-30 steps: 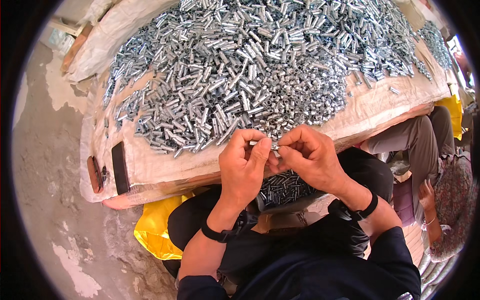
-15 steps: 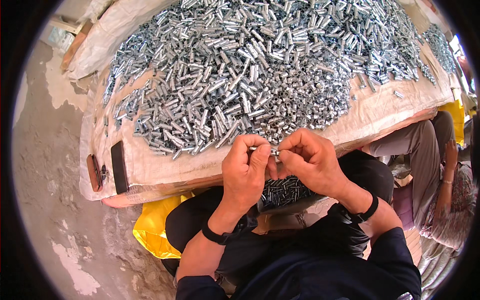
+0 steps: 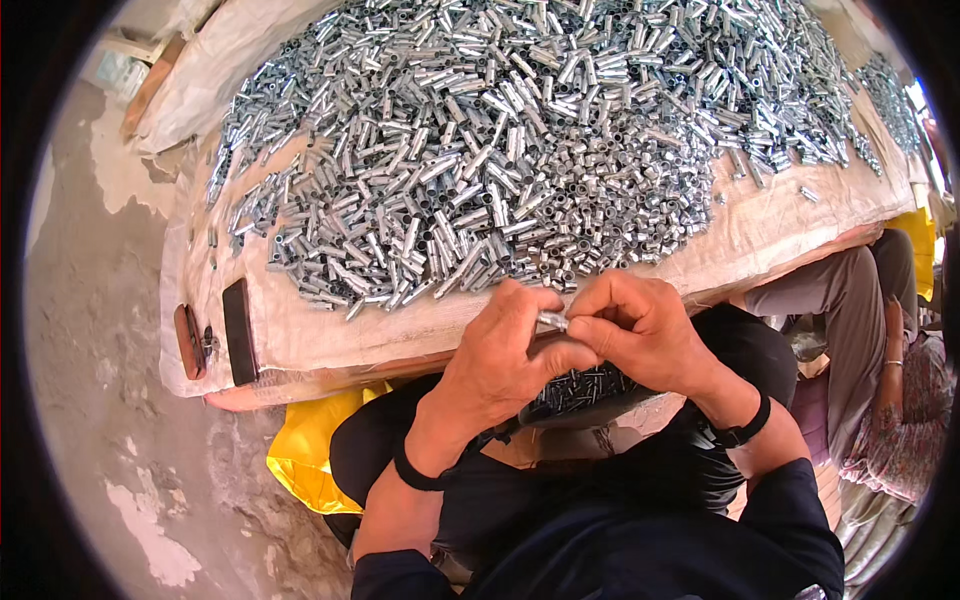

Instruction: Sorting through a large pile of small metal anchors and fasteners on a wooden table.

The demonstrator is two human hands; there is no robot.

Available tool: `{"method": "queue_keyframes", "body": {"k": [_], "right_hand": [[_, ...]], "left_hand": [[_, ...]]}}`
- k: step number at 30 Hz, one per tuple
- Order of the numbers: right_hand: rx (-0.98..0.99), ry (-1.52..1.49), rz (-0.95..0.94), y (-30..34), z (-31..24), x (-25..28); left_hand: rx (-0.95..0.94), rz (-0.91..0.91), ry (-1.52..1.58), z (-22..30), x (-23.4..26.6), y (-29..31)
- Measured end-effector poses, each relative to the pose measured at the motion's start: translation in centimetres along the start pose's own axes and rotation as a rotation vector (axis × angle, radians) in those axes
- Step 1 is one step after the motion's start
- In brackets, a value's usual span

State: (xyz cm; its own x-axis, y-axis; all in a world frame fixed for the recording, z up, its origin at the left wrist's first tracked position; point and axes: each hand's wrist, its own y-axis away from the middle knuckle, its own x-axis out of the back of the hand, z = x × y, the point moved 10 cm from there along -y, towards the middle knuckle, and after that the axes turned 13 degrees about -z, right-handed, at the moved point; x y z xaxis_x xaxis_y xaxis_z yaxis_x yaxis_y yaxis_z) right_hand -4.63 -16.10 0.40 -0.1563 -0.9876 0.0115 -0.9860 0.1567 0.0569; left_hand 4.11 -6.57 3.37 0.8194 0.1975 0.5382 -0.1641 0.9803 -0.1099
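A short shiny metal sleeve (image 3: 551, 320) is between my two hands, just off the table's near edge. My right hand (image 3: 645, 335) is closed, with thumb and forefinger pinching the sleeve's right end. My left hand (image 3: 505, 345) curls around the left end; its thumb reaches under the sleeve toward my right fingertips. Part of the sleeve is hidden by the left fingers. Beyond my hands lies a heap of short metal rings (image 3: 620, 200), beside a much larger pile of longer metal tubes (image 3: 400, 170). Below my hands, a container of small dark metal pieces (image 3: 575, 390) shows partly.
A pale cloth (image 3: 300, 340) covers the table. At its left lie a dark flat phone-like object (image 3: 239, 332) and a brown case (image 3: 189, 342). A yellow bag (image 3: 310, 460) hangs below the near edge. Another person's leg (image 3: 840, 310) is close at the right.
My left hand has turned, its thumb swinging from above the sleeve to below it. More of the sleeve now shows between my hands. The right hand keeps its pinch.
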Motion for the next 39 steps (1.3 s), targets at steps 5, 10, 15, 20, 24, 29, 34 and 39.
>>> {"method": "queue_keyframes", "body": {"k": [5,10,15,20,24,29,34,39], "right_hand": [[-0.064,-0.101,-0.131,0.0,0.3,-0.8],[0.070,0.527,0.063,-1.1,-3.0,1.8],[0.223,0.948,0.034,-1.9,-3.0,-0.7],[0.196,1.147,-0.001,-2.8,-2.7,-2.1],[0.184,1.131,-0.033,-3.2,-2.4,-1.8],[0.166,1.216,-0.058,-3.2,-2.8,-2.0],[0.107,1.254,-0.068,-2.8,-2.7,-1.7],[0.120,1.266,-0.090,-2.3,-2.9,-1.6]], "left_hand": [[0.017,-0.180,-0.093,-0.2,-1.8,0.5],[-0.107,-0.257,-0.468,1.6,-4.8,1.1],[0.021,-0.330,-0.535,2.6,-3.7,0.5],[0.159,-0.124,-0.744,0.2,1.0,-0.2],[0.158,-0.115,-0.801,-0.1,1.1,-0.8],[0.140,-0.081,-0.877,-0.1,1.2,-1.2],[0.108,-0.083,-0.868,0.1,0.9,-1.9],[0.064,-0.078,-0.846,0.2,0.3,-2.1]]}}
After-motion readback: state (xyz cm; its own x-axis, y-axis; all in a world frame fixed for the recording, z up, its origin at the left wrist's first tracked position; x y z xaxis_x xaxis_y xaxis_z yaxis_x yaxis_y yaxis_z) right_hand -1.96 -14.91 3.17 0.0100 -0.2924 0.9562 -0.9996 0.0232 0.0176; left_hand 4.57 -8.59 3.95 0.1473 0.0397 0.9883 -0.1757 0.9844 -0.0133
